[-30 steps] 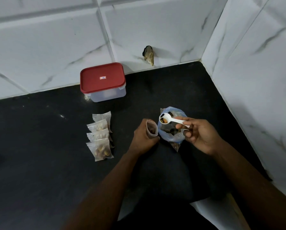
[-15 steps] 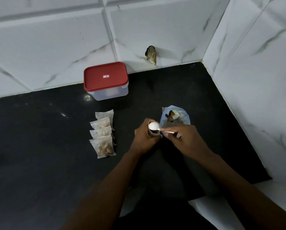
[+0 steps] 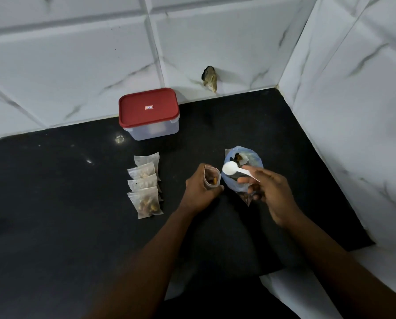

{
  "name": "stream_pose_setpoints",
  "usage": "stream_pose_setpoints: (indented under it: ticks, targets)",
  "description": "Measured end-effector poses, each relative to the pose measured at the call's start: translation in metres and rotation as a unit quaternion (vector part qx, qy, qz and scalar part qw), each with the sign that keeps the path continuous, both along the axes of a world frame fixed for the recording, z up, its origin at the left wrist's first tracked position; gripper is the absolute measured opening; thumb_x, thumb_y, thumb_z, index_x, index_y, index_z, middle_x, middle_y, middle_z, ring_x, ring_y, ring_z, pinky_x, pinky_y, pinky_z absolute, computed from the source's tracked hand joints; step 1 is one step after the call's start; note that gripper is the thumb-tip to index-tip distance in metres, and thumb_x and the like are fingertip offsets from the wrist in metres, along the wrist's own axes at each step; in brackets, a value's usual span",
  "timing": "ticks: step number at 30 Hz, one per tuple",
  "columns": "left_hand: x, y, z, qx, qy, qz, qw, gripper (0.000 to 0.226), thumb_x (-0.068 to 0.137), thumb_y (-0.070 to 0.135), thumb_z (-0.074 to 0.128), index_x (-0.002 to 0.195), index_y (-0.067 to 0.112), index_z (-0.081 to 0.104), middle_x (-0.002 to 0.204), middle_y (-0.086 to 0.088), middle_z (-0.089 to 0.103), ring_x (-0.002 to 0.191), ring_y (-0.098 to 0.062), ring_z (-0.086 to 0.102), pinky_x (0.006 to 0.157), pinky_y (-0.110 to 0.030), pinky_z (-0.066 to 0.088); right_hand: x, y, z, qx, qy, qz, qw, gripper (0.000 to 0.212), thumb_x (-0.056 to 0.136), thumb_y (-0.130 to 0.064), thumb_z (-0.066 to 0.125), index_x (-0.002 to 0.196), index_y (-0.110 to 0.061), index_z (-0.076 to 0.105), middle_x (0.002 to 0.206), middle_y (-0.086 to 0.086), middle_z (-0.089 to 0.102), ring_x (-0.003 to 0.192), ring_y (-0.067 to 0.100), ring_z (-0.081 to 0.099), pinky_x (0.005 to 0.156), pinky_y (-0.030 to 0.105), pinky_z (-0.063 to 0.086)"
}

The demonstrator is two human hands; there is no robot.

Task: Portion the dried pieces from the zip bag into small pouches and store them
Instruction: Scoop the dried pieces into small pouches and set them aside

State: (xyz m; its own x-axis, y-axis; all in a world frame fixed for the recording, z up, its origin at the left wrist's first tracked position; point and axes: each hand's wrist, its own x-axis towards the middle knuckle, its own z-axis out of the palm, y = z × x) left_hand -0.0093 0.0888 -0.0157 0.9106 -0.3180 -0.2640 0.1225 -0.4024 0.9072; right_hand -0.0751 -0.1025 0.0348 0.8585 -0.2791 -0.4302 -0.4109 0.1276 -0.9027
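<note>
dried pieces [image 3: 213, 180], small brown and orange-yellow bits, sit in two places: a few low inside the small clear plastic pouch [image 3: 212, 174] held up off the counter, and the rest in the blue-tinted clear plastic zip bag [image 3: 253, 157], which stands open just to its right on the black stone counter [image 3: 54, 203].

the bits look light, hard and loose, so they should pour and roll easily and may bounce out of a narrow mouth. they are better carried in a scoop than pinched. the small pouch is thin, limp film that would fold shut if let go, so it is best held around its sides, below the rim, with the mouth open.

the left hand [image 3: 199, 189] does that: its fingers and thumb curl around the pouch and hold it upright with the mouth facing up. the right hand [image 3: 270, 192] is raised over the zip bag with the wrist turned inward, thumb and forefinger pinching the handle of a white plastic spoon [image 3: 230, 168] while the other fingers fan out loosely. the spoon's bowl looks empty and hovers over the bag's mouth.

four filled pouches [image 3: 145, 187] lie overlapped in a row to the left, near a clear plastic box with a red lid [image 3: 149, 112].
</note>
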Motion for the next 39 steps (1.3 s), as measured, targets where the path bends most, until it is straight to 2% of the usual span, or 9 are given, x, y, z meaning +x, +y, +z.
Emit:
stream_pose_setpoints:
  ticks: [5,9,13,15,18,22,27,31,39]
  targets:
    - [-0.001,0.002,0.006,-0.001,0.027,0.014,1.000,0.048,0.083,0.016,0.083,0.114,0.034,0.051,0.111,0.009,0.062,0.102,-0.006,0.064,0.082,-0.022,0.051,0.004,-0.015,-0.014,-0.074,0.059,-0.067,0.993,0.020,0.102,-0.026,0.058,0.116,-0.022,0.072,0.094,-0.004,0.079,0.067,0.006,0.059,0.060,0.022,0.044]
    - [-0.003,0.005,0.009,-0.020,0.050,0.004,0.999,0.046,0.085,0.007,0.075,0.112,0.032,0.048,0.113,-0.003,0.063,0.103,-0.021,0.066,0.090,-0.040,0.058,0.011,-0.017,-0.025,-0.227,0.053,0.046,0.971,0.023,0.100,-0.023,0.061,0.119,-0.029,0.071,0.110,-0.012,0.072,0.099,0.000,0.064,0.085,0.026,0.052]
    - [-0.003,0.007,0.014,-0.043,0.062,-0.012,0.997,0.047,0.088,0.002,0.065,0.113,0.034,0.040,0.113,-0.012,0.061,0.095,-0.024,0.065,0.085,-0.041,0.059,0.014,-0.006,-0.026,-0.485,0.047,0.154,0.859,0.033,0.096,-0.041,0.064,0.129,-0.044,0.063,0.134,-0.008,0.061,0.122,0.017,0.056,0.101,0.044,0.046]
    - [-0.002,0.008,0.017,-0.037,0.049,-0.024,0.998,0.044,0.094,0.002,0.060,0.116,0.032,0.036,0.114,-0.010,0.061,0.097,-0.019,0.064,0.086,-0.038,0.058,0.012,0.004,-0.019,-0.542,0.040,0.150,0.826,0.037,0.093,-0.043,0.067,0.130,-0.042,0.063,0.141,-0.010,0.055,0.128,0.021,0.048,0.103,0.048,0.036]
    - [-0.002,0.013,0.022,-0.041,0.034,-0.033,0.998,0.043,0.098,0.000,0.058,0.120,0.027,0.033,0.114,-0.006,0.061,0.102,-0.018,0.065,0.090,-0.036,0.057,0.006,0.024,-0.011,-0.509,-0.050,0.106,0.852,0.036,0.088,-0.047,0.070,0.123,-0.040,0.066,0.135,-0.013,0.059,0.125,0.015,0.051,0.100,0.043,0.035]
    - [-0.006,0.022,0.027,-0.055,0.017,-0.025,0.998,0.046,0.094,0.000,0.060,0.114,0.034,0.035,0.117,-0.006,0.061,0.109,-0.022,0.066,0.093,-0.041,0.057,-0.005,0.051,-0.002,-0.380,-0.153,0.088,0.908,0.039,0.080,-0.054,0.073,0.116,-0.040,0.065,0.122,-0.017,0.063,0.113,0.001,0.058,0.096,0.034,0.051]
    - [-0.012,0.039,0.034,-0.106,0.035,-0.031,0.993,0.054,0.095,-0.001,0.064,0.135,0.019,0.034,0.128,-0.007,0.061,0.117,-0.017,0.065,0.098,-0.035,0.057,-0.010,0.079,0.008,-0.288,-0.138,0.091,0.943,0.030,0.084,-0.035,0.081,0.110,-0.041,0.066,0.098,-0.021,0.070,0.094,-0.006,0.064,0.080,0.016,0.052]
    - [-0.019,0.066,0.041,-0.116,0.051,-0.026,0.992,0.050,0.091,0.001,0.071,0.131,0.025,0.052,0.125,0.002,0.066,0.113,-0.008,0.067,0.094,-0.034,0.058,-0.005,0.087,0.010,-0.247,-0.123,0.076,0.958,0.012,0.089,-0.025,0.077,0.099,-0.031,0.074,0.093,-0.016,0.074,0.093,-0.007,0.066,0.080,0.013,0.049]
    - [-0.037,0.125,0.050,-0.168,0.047,0.037,0.984,0.027,0.103,0.027,0.059,0.111,0.005,0.071,0.105,-0.016,0.076,0.099,-0.031,0.075,0.083,-0.038,0.063,-0.001,0.115,0.013,-0.117,-0.108,0.160,0.974,0.008,0.091,-0.018,0.074,0.098,-0.020,0.077,0.096,-0.005,0.078,0.095,0.007,0.073,0.087,0.025,0.056]
